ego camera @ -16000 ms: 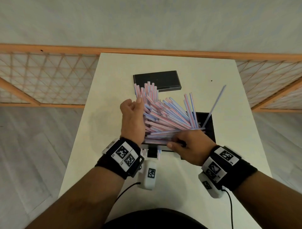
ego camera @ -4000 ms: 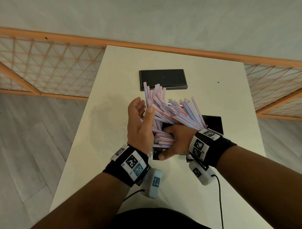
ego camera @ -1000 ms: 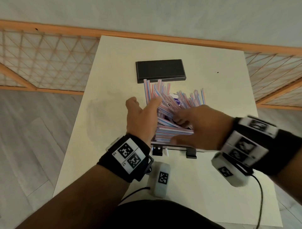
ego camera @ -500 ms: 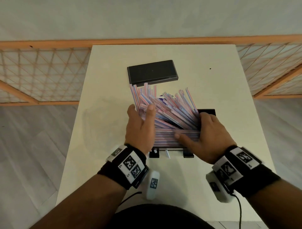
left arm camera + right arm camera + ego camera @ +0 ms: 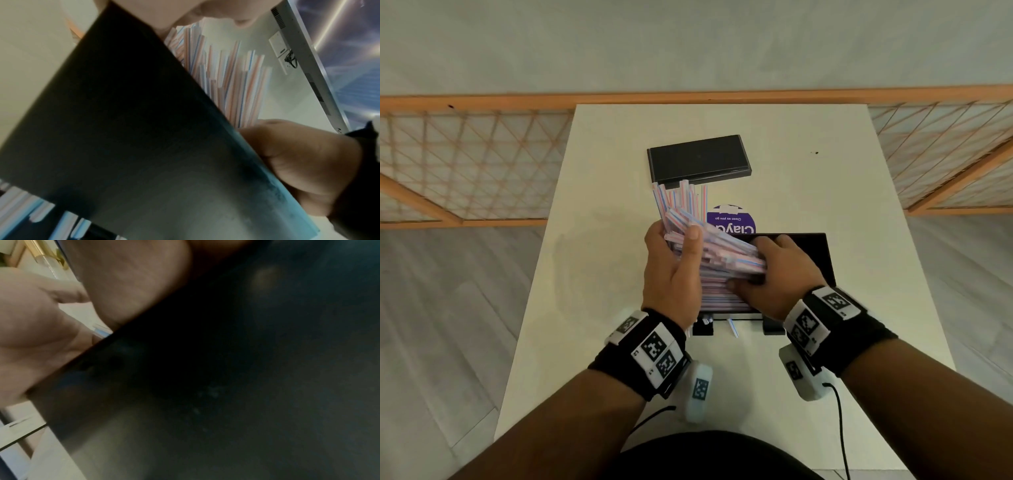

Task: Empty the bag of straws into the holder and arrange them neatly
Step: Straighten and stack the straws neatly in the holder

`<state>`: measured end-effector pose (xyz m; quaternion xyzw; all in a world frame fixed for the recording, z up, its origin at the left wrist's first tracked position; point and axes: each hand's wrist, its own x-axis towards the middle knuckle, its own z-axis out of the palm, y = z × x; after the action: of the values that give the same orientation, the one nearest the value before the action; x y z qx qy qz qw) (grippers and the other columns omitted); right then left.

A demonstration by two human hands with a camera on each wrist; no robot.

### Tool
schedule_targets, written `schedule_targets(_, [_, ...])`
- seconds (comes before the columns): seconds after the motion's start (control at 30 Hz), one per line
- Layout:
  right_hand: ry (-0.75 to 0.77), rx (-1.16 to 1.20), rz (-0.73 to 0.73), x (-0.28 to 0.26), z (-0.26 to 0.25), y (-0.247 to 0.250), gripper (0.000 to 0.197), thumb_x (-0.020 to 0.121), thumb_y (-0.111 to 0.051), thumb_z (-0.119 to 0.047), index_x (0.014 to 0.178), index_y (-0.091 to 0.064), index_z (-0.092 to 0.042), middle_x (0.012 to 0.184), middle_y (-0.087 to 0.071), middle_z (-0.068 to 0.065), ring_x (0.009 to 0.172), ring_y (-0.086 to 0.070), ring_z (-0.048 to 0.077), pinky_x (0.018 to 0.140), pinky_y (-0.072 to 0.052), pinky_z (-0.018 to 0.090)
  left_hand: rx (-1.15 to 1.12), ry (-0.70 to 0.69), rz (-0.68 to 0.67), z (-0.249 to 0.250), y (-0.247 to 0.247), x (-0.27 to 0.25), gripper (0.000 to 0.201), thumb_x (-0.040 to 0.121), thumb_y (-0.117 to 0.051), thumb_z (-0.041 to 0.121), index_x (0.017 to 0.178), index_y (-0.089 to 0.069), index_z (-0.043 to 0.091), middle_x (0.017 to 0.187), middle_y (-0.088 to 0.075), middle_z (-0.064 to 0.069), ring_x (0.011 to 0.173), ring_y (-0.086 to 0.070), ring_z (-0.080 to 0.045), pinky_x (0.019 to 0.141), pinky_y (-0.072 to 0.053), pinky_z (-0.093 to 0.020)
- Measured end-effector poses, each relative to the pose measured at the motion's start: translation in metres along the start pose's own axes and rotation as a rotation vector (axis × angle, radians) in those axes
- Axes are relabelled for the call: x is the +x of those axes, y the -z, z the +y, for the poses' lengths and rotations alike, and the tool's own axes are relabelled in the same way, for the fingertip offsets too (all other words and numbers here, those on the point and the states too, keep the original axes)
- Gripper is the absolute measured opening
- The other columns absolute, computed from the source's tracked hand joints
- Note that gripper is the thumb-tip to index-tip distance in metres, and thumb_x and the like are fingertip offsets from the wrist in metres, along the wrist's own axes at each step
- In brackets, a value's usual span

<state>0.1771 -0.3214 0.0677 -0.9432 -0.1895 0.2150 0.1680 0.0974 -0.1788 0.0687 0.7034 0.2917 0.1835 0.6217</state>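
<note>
A thick bundle of pink-and-blue striped straws lies across the black holder, its far ends fanning up toward the lid. My left hand grips the bundle's left side, thumb curled over the top. At the other end, my right hand curls its fingers over the straws, with the thumb below. In the left wrist view the holder's dark wall fills the frame, with straws and my right hand behind it. The right wrist view is mostly the holder's wall.
The holder's black lid lies flat on the white table beyond the straws. The bag's purple label shows behind the bundle. One loose straw pokes out between the holder's front feet. A wooden lattice rail borders the table.
My right hand slid left and closed over the straws' right ends. The fanned straws were squeezed into a flatter bundle, and the bag's purple label came into sight behind it.
</note>
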Motion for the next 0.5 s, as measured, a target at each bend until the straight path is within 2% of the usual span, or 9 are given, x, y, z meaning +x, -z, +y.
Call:
schedule_targets(0.07, [0.034,0.045,0.022,0.001,-0.005,-0.001,0.059,0.064,-0.072,-0.058,0.114,-0.055,-0.033,0.105,-0.048,0.0,0.096,-0.059,0.025,0.09,-0.051,0.038,-0.067,-0.04,0.013,0.003,0.0,-0.002,0.077,0.084,-0.046,0.065,0.138,-0.042,0.01,0.119,-0.061,0.015,0.104,-0.061,0.008,0.089,-0.045,-0.011])
schedule_targets(0.13, [0.103,0.046,0.02,0.0,-0.011,-0.003,0.052,0.067,-0.075,-0.047,0.112,-0.056,-0.028,0.105,-0.052,0.001,0.094,-0.06,0.027,0.088,-0.051,0.038,-0.146,-0.076,0.018,0.006,0.002,-0.004,0.074,0.087,-0.05,0.057,0.139,-0.041,0.005,0.123,-0.061,0.007,0.109,-0.062,0.0,0.093,-0.046,-0.018])
schedule_targets(0.2, [0.162,-0.047,0.0,-0.001,-0.02,-0.004,0.047,0.07,-0.072,-0.038,0.11,-0.051,-0.024,0.102,-0.058,0.0,0.093,-0.059,0.03,0.086,-0.046,0.037,-0.215,-0.097,0.025,0.013,0.005,-0.005,0.07,0.086,-0.052,0.052,0.137,-0.041,0.006,0.127,-0.06,0.001,0.114,-0.062,-0.007,0.093,-0.048,-0.021])
schedule_targets(0.27, [0.212,-0.134,0.077,-0.003,-0.028,-0.002,0.048,0.068,-0.073,-0.034,0.108,-0.049,-0.023,0.096,-0.062,-0.002,0.088,-0.059,0.031,0.081,-0.042,0.04,-0.286,-0.078,0.076,0.019,0.01,-0.004,0.074,0.081,-0.055,0.054,0.137,-0.042,0.007,0.135,-0.058,-0.01,0.126,-0.058,-0.019,0.097,-0.049,-0.024])
schedule_targets(0.3, [0.249,-0.156,0.15,-0.005,-0.029,-0.001,0.051,0.064,-0.076,-0.034,0.107,-0.051,-0.022,0.092,-0.064,-0.001,0.084,-0.059,0.032,0.078,-0.042,0.04,-0.32,-0.059,0.115,0.023,0.013,-0.002,0.076,0.079,-0.056,0.056,0.137,-0.043,0.009,0.139,-0.055,-0.014,0.131,-0.055,-0.024,0.103,-0.048,-0.03])
schedule_targets(0.4, [0.351,-0.166,0.372,-0.012,-0.032,-0.001,0.055,0.057,-0.083,-0.038,0.101,-0.057,-0.018,0.084,-0.065,0.0,0.072,-0.058,0.031,0.07,-0.045,0.039,-0.402,0.005,0.192,0.033,0.021,0.003,0.071,0.073,-0.057,0.061,0.132,-0.048,0.022,0.143,-0.054,-0.008,0.134,-0.053,-0.025,0.114,-0.042,-0.046])
schedule_targets(0.47, [0.413,-0.143,0.455,-0.019,-0.038,0.0,0.049,0.059,-0.082,-0.034,0.098,-0.059,-0.017,0.084,-0.064,0.001,0.072,-0.056,0.031,0.067,-0.043,0.038,-0.429,0.021,0.205,0.036,0.024,0.003,0.062,0.071,-0.058,0.067,0.123,-0.055,0.034,0.139,-0.057,-0.003,0.13,-0.056,-0.022,0.114,-0.04,-0.048])
schedule_targets(0.5, [0.449,-0.121,0.486,-0.022,-0.043,0.0,0.044,0.061,-0.079,-0.031,0.097,-0.06,-0.016,0.084,-0.063,0.002,0.073,-0.055,0.031,0.067,-0.043,0.037,-0.433,0.015,0.193,0.039,0.026,0.001,0.058,0.069,-0.057,0.072,0.118,-0.058,0.04,0.139,-0.058,-0.002,0.129,-0.058,-0.021,0.113,-0.042,-0.046])
